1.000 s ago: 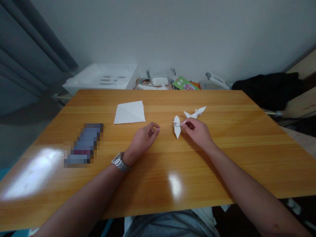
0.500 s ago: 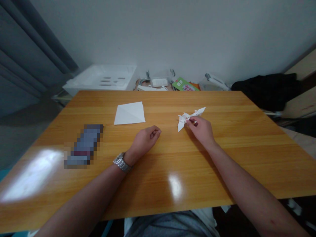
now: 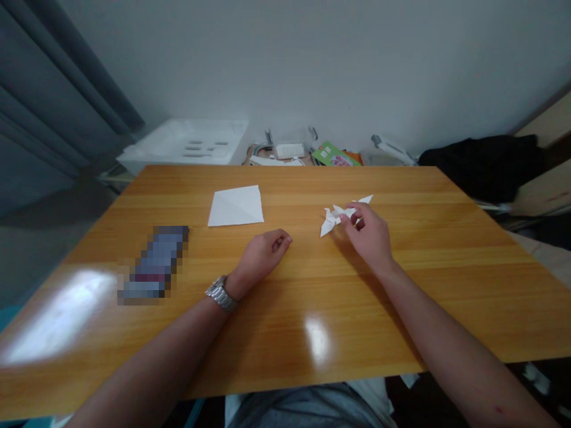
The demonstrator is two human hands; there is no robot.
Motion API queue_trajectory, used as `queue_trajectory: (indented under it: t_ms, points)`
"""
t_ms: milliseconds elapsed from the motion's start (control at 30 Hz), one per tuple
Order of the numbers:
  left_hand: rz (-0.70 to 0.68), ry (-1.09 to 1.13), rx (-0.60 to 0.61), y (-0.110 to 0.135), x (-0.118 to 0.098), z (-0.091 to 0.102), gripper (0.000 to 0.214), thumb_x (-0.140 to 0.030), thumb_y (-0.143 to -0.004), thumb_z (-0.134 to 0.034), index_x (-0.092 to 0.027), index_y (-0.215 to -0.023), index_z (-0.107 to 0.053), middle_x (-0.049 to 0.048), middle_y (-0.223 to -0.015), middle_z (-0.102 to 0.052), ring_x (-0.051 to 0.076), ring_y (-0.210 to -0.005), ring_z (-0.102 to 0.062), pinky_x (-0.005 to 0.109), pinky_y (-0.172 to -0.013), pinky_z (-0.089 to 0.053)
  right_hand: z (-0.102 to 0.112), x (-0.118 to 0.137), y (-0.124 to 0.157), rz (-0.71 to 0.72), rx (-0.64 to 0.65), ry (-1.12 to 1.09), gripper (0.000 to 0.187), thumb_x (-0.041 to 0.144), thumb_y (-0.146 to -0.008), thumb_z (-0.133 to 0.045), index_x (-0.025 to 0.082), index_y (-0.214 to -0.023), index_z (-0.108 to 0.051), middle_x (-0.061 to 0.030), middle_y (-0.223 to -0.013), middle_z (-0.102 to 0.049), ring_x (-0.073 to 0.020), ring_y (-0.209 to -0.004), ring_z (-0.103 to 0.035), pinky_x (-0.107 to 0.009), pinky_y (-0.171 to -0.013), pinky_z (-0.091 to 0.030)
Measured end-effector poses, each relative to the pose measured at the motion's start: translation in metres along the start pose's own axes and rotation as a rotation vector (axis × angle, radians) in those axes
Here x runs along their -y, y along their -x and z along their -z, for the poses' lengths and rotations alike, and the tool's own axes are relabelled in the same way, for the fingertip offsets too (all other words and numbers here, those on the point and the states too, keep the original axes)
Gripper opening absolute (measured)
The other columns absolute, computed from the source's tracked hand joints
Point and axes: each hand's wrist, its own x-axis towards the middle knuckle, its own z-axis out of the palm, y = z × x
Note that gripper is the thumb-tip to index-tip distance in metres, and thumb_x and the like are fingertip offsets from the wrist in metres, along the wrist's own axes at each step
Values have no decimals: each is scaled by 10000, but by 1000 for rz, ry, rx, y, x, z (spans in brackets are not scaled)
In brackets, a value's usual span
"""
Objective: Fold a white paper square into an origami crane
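My right hand (image 3: 366, 233) reaches over the wooden table (image 3: 285, 297) and pinches the tail end of a small white paper crane (image 3: 331, 219), which rests low on the tabletop. A second folded paper crane (image 3: 364, 200) lies just behind my fingers, partly hidden by them. My left hand (image 3: 263, 254) rests on the table as a loose fist with nothing in it, a metal watch (image 3: 220, 293) on its wrist. A flat, creased white paper sheet (image 3: 235, 205) lies beyond the left hand.
A blurred-out oblong object (image 3: 154, 261) lies at the table's left. Behind the far edge are a white plastic tray (image 3: 187, 142), a green booklet (image 3: 332, 156), small clutter and a black cloth (image 3: 486, 163). A grey curtain hangs at the left.
My right hand carried the paper crane away from me and to the right, bringing it down beside the second crane. My left hand stayed where it was.
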Motion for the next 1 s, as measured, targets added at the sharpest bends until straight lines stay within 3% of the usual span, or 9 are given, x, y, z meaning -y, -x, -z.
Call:
queue_trajectory:
  t_ms: [100,233,400,567,700,1000]
  points:
    - [-1,-7,-1,0,-1,0,286,-386,-1001,-505,-186,-911,-690,29,-773,-693,156,-654,-588,258,-602,-368,1,7,4,79,61,-74,264,471,-964,-579,224,-1010,-660,-39,-799,-677,-192,-652,-581,-319,-645,-442]
    - [-29,-39,2,-2,0,0,287,-368,-999,-507,-177,-878,-685,41,-786,-693,154,-657,-575,262,-607,-365,-2,16,14,315,374,-119,254,427,-995,-543,224,-877,-638,-40,-811,-671,-186,-707,-588,-312,-684,-431]
    - [-42,-69,27,-2,4,-3,296,-378,-1005,-495,-185,-886,-685,35,-766,-674,159,-667,-573,261,-613,-364,-20,23,28,398,599,-159,297,436,-1006,-537,214,-829,-627,-30,-785,-668,-176,-727,-587,-300,-688,-407]
    - [-51,-102,49,-2,6,-6,279,-376,-1003,-502,-195,-884,-678,42,-802,-695,172,-703,-600,268,-627,-375,-34,24,31,370,658,-145,304,424,-985,-574,203,-779,-612,-27,-765,-662,-175,-727,-588,-292,-688,-394]
    - [-61,-111,66,-2,8,-8,271,-382,-1003,-509,-203,-908,-689,48,-831,-713,186,-745,-630,275,-656,-407,-32,24,30,286,688,-174,323,423,-982,-574,203,-748,-597,9,-699,-616,-151,-665,-549,-271,-640,-357]
    - [-80,-118,62,-1,7,-6,260,-380,-1005,-512,-207,-934,-693,45,-842,-709,191,-760,-628,283,-676,-418,-32,25,30,281,690,-193,328,436,-979,-568,204,-749,-604,9,-698,-616,-151,-667,-548,-269,-642,-359]
